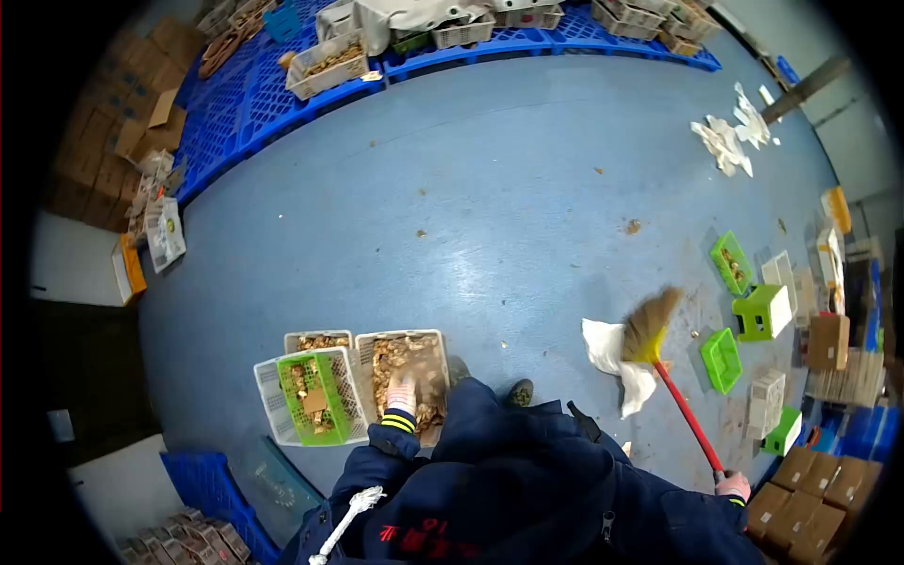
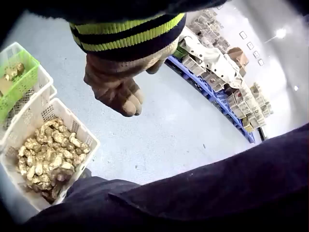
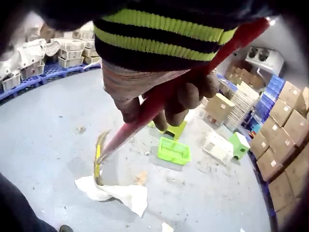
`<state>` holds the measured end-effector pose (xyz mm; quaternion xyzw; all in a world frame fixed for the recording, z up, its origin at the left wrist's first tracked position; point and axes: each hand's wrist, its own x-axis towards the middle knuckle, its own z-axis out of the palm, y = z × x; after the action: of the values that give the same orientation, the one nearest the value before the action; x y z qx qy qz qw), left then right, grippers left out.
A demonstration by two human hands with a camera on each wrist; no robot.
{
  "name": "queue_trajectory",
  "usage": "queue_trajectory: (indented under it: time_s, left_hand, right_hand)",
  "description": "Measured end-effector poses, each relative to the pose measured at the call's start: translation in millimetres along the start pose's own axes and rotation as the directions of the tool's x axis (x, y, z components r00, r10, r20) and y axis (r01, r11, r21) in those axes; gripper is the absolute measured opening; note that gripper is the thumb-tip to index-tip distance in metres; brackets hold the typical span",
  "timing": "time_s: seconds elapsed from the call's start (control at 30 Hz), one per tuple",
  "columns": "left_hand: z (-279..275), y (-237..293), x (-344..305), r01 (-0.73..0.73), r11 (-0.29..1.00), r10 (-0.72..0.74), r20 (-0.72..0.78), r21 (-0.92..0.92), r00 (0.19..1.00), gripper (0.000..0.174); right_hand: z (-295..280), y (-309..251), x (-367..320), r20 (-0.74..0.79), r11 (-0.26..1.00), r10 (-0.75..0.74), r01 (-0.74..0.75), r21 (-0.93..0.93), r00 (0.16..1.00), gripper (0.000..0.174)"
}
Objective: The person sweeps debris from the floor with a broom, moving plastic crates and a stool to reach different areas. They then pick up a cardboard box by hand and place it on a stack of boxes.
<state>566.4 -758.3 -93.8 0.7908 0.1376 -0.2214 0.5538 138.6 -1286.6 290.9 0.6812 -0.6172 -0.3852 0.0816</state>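
Observation:
My right hand [image 1: 733, 486] grips the red handle of a broom [image 1: 650, 334], fingers wrapped round it in the right wrist view. The broom's yellow-collared bristles meet a crumpled white sheet [image 1: 605, 348] on the floor. In the head view my left hand [image 1: 402, 391], gloved, overlaps a white crate [image 1: 441, 363] of brown-and-white mushrooms [image 2: 50, 154]. Its fingers hang loosely curled with nothing in them in the left wrist view. Beside that crate, a green basket [image 1: 330, 414] sits on another white crate [image 1: 266, 395], holding mushrooms and a piece of cardboard.
Blue pallets [image 1: 247, 89] with crates line the far side. At the right lie a green basket [image 1: 723, 361], a white crate [image 1: 766, 403] and stacked cartons [image 1: 796, 518]. More crumpled white sheets [image 1: 723, 143] lie near a post at the far right. Small scraps dot the blue floor.

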Motion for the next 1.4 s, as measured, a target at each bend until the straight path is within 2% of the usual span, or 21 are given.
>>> queue_trajectory:
  time_s: [0.07,0.17,0.2,0.27,0.33,0.4,0.43,0.5,0.53,0.57,0.6,0.63,0.67,0.77,0.97,1.03,1.1,1.17,1.23,1.3,1.4]
  left_hand:
    - [27.5,24.2,9.1,-0.029,0.976,0.049,-0.087,0.215,0.995,0.023]
    - [56.0,115.0,-19.6,-0.288,0.952,0.297,-0.079,0.108,0.952,0.023]
    - [44.0,59.1,7.1,-0.127,0.992,0.127,-0.057,0.010,0.990,0.025]
    - [38.0,147.0,-24.1,0.137,0.930,-0.094,0.139,-0.342,0.986,0.034]
    - [18.8,74.9,24.0,-0.154,0.984,0.151,-0.034,-0.089,0.988,0.030]
    - [3.6,101.3,22.6,0.070,0.951,-0.095,-0.070,-0.302,0.993,0.027]
    - [6.1,186.6,-4.2,-0.008,1.000,0.004,-0.149,-0.025,0.989,0.031]
    - [-2.0,185.4,21.3,-0.043,0.998,0.049,-0.163,0.043,0.985,0.035]
    - [-8.9,174.1,38.4,-0.116,0.979,0.143,-0.158,0.170,0.977,0.037]
    - [-10.1,159.0,58.9,0.113,0.961,-0.155,-0.156,-0.252,0.975,0.035]
    - [-22.4,139.5,76.6,0.083,0.975,-0.115,-0.149,-0.205,0.982,0.035]
    - [-30.8,132.0,96.5,0.056,0.987,-0.076,-0.128,-0.153,0.989,0.034]
    - [-26.3,165.9,105.3,0.118,0.954,-0.162,-0.143,-0.274,0.976,0.033]
    - [-26.3,218.2,142.2,0.231,0.863,-0.313,-0.115,-0.450,0.943,0.028]
    - [31.1,324.3,228.0,0.313,0.899,-0.300,0.088,-0.307,0.950,0.031]
    - [60.0,355.4,248.3,0.335,0.923,-0.308,0.162,-0.187,0.938,0.034]
    - [94.3,382.8,258.3,0.321,0.943,-0.297,0.210,-0.091,0.931,0.035]
    - [123.3,403.7,265.1,0.321,0.945,-0.292,0.270,-0.070,0.918,0.040]
    - [141.8,413.7,267.5,0.262,0.963,-0.233,0.305,-0.060,0.923,0.041]
    - [160.9,424.0,269.5,0.255,0.966,-0.230,0.307,-0.043,0.924,0.042]
    - [186.3,431.5,268.3,0.280,0.960,-0.256,0.314,-0.033,0.914,0.043]
  right_hand:
    - [-30.6,-32.9,-11.0,-0.047,0.991,-0.119,0.122,0.059,0.992,0.034]
    - [-40.4,-92.0,24.8,-0.129,0.925,-0.365,0.374,0.060,0.922,0.038]
    - [-40.3,-120.6,38.2,-0.226,0.874,-0.459,0.482,0.057,0.859,0.037]
    - [-71.2,-195.8,43.6,-0.165,0.784,-0.598,0.615,0.086,0.785,0.039]
    - [-93.2,-279.9,51.8,-0.140,0.693,-0.704,0.717,0.080,0.696,0.041]
    - [-129.8,-372.1,41.6,-0.097,0.569,-0.815,0.821,0.047,0.571,0.042]
    - [-141.8,-422.4,38.6,-0.063,0.539,-0.838,0.841,0.049,0.542,0.042]
    - [-163.4,-514.3,34.3,-0.058,0.436,-0.898,0.900,0.007,0.436,0.045]
    - [-176.6,-561.1,32.5,0.020,0.485,-0.874,0.874,-0.024,0.485,0.045]
    - [-188.3,-596.1,34.0,0.033,0.470,-0.881,0.882,-0.041,0.472,0.046]
    - [-189.8,-628.7,45.2,-0.020,0.425,-0.905,0.903,-0.063,0.424,0.046]
    - [-223.1,-647.6,41.7,0.144,0.536,-0.832,0.844,-0.038,0.535,0.045]
    - [-229.6,-656.6,59.5,0.113,0.557,-0.824,0.830,-0.013,0.555,0.045]
    - [-228.2,-632.5,123.1,0.097,0.707,-0.706,0.705,0.055,0.701,0.049]
    - [-215.9,-471.9,220.5,0.313,0.967,-0.241,0.202,0.152,0.919,0.063]
    - [-212.6,-428.6,227.5,0.369,0.990,-0.051,-0.001,0.141,0.928,0.065]
    - [-134.5,-373.6,274.7,0.383,0.956,0.005,-0.117,0.269,0.924,0.052]
    - [-135.7,-329.0,263.3,0.528,0.896,-0.009,-0.227,0.381,0.849,0.049]
    - [-78.5,-268.8,280.6,0.396,0.953,-0.226,0.118,0.279,0.890,0.047]
    - [-96.3,-232.9,260.7,0.556,0.898,0.127,-0.333,0.286,0.821,0.046]
    - [-109.1,-192.2,233.0,0.410,0.871,0.338,-0.447,0.203,0.847,0.053]
